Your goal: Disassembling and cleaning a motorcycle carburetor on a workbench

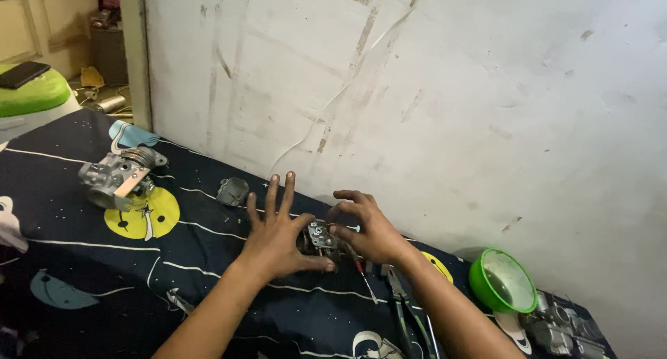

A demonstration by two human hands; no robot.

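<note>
Two hands working on one small metal carburetor part on a dark patterned cloth.

The left hand (278, 237) is resting with fingers spread open, its thumb pressing against the small metal part (321, 235), while the right hand (368, 227) is curling its fingertips around that part from the other side. One larger carburetor body (118, 177) is lying well apart to the left, one grey cover piece (232, 191) is sitting between them, and one green bowl (501, 281) is standing to the right. One red-tipped screwdriver (364, 277) and one pair of pliers (404, 305) are lying just beside the right wrist.
</note>
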